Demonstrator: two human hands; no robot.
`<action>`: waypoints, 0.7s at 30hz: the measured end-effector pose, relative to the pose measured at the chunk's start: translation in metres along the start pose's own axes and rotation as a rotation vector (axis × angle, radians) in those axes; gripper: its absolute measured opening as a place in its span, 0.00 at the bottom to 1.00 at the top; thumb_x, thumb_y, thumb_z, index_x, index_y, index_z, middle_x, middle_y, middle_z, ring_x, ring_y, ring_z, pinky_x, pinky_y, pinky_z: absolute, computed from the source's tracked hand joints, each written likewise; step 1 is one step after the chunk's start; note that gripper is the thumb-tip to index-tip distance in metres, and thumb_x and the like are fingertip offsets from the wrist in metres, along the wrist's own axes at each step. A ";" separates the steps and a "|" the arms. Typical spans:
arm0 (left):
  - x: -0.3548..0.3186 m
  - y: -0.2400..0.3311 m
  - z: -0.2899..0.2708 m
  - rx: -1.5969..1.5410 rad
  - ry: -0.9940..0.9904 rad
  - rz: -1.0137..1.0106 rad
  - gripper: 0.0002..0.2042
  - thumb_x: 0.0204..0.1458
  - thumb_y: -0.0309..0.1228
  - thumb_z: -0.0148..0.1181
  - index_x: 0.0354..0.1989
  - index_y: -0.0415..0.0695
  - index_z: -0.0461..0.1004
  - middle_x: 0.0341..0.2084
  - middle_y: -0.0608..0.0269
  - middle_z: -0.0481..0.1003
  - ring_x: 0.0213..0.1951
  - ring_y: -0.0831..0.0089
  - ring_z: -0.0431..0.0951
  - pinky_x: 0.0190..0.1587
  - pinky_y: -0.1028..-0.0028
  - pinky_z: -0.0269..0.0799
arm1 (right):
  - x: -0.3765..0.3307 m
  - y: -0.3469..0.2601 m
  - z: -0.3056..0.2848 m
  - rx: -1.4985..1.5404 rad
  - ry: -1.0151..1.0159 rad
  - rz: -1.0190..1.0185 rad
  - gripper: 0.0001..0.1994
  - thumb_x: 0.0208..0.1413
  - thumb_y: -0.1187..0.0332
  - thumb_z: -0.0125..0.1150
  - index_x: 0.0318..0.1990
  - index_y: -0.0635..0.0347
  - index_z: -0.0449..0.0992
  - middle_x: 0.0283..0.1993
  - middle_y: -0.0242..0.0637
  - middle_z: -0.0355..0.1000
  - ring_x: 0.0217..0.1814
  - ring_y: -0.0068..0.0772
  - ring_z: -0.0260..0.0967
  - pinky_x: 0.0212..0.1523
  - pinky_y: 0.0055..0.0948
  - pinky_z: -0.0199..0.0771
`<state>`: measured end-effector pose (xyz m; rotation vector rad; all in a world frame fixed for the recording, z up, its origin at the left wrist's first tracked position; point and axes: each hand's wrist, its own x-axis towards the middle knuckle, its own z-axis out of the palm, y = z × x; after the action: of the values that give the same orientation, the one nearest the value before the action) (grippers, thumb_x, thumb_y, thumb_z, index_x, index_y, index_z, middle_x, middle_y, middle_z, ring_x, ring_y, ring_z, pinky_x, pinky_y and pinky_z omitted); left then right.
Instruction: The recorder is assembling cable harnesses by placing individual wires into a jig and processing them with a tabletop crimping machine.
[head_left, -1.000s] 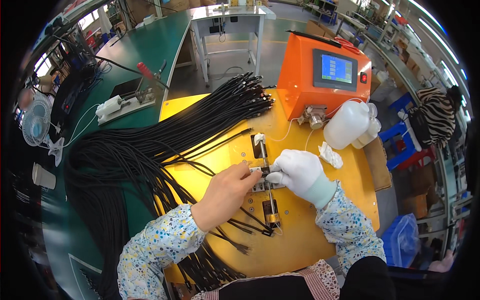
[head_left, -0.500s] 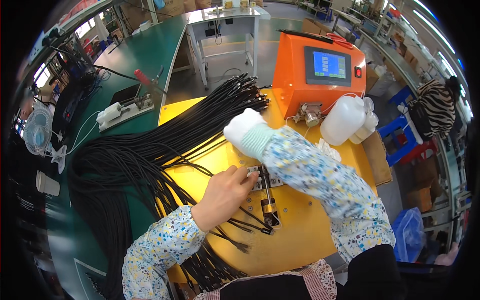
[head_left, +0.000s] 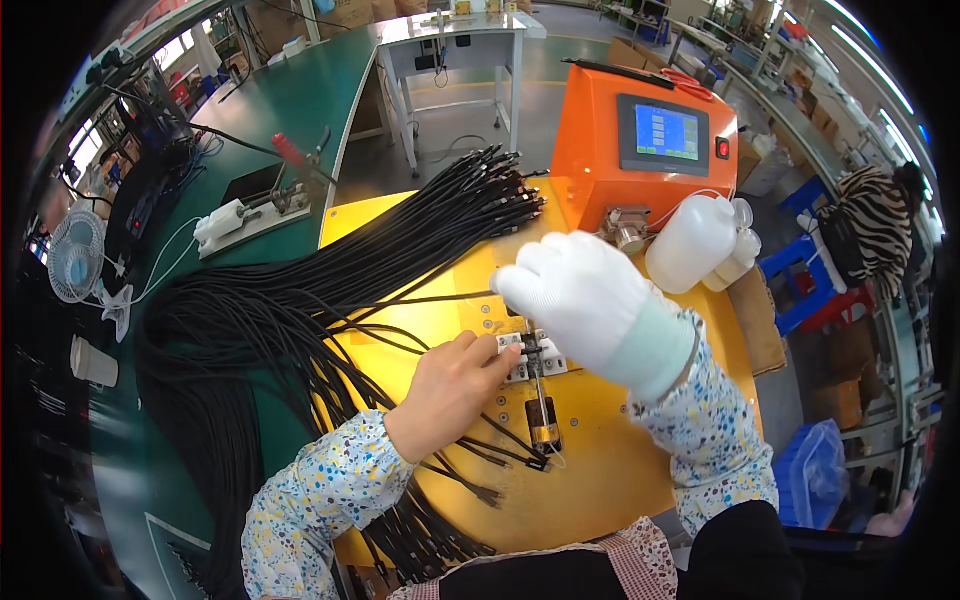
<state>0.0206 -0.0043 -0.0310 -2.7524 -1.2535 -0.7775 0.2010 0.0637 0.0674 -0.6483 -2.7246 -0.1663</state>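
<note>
My right hand (head_left: 585, 305), in a white glove, is closed on the end of a black cable (head_left: 440, 298); the cable runs left from it to the bundle. Lower and to the left, my bare left hand (head_left: 455, 380) has its thumb and fingertips pressed together at the small metal fixture (head_left: 547, 366). What those fingertips hold is hidden. From the fixture a small air cylinder (head_left: 543, 425) extends toward me. A thick bundle of black cables (head_left: 400, 235) lies across the yellow worktop (head_left: 600, 480), its connector ends fanned out at the far side.
An orange machine (head_left: 580, 140) with a lit screen stands at the back right, beside white plastic bottles (head_left: 690, 243). On the green table (head_left: 290, 95) to the left are a toggle clamp (head_left: 290, 155), a small fan (head_left: 77, 255) and a paper cup (head_left: 94, 362). More cable ends hang near my left sleeve.
My right hand has come back from the far cable ends toward the fixture, drawing a cable out to the right. My left hand has stayed at the fixture.
</note>
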 end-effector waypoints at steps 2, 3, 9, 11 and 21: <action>0.001 0.001 -0.001 -0.006 -0.003 -0.005 0.16 0.39 0.23 0.62 0.41 0.41 0.75 0.25 0.64 0.66 0.29 0.70 0.70 0.28 0.72 0.70 | -0.009 -0.004 0.005 0.066 0.119 0.059 0.10 0.43 0.72 0.59 0.36 0.57 0.72 0.28 0.35 0.67 0.35 0.40 0.69 0.37 0.35 0.71; 0.000 0.002 -0.001 -0.012 0.001 -0.054 0.15 0.40 0.23 0.62 0.41 0.41 0.74 0.25 0.64 0.68 0.30 0.69 0.71 0.29 0.71 0.70 | -0.011 -0.003 0.008 0.067 0.120 0.063 0.10 0.43 0.72 0.59 0.36 0.57 0.72 0.28 0.35 0.67 0.35 0.40 0.69 0.37 0.35 0.71; 0.005 -0.004 -0.004 -0.112 0.026 -0.242 0.10 0.42 0.22 0.65 0.35 0.41 0.76 0.29 0.61 0.73 0.35 0.61 0.73 0.38 0.67 0.72 | -0.016 0.009 0.015 0.030 0.165 0.187 0.08 0.45 0.72 0.63 0.34 0.57 0.73 0.28 0.34 0.67 0.34 0.39 0.69 0.35 0.34 0.70; 0.004 -0.011 -0.003 -0.146 -0.014 -0.192 0.09 0.42 0.22 0.64 0.33 0.41 0.75 0.31 0.60 0.73 0.38 0.60 0.72 0.42 0.67 0.70 | -0.015 0.009 0.014 0.044 0.180 0.250 0.06 0.47 0.70 0.64 0.32 0.57 0.73 0.28 0.34 0.67 0.34 0.39 0.68 0.35 0.35 0.69; 0.018 0.029 -0.078 -0.145 -0.131 -0.048 0.10 0.43 0.23 0.63 0.36 0.43 0.76 0.41 0.58 0.75 0.53 0.58 0.68 0.58 0.61 0.60 | -0.037 0.007 0.026 0.539 0.200 0.185 0.07 0.48 0.68 0.65 0.31 0.59 0.75 0.28 0.37 0.69 0.33 0.43 0.67 0.34 0.36 0.67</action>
<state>0.0178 -0.0280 0.0503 -2.9424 -1.3415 -0.7297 0.2274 0.0590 0.0303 -0.6694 -2.3457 0.5031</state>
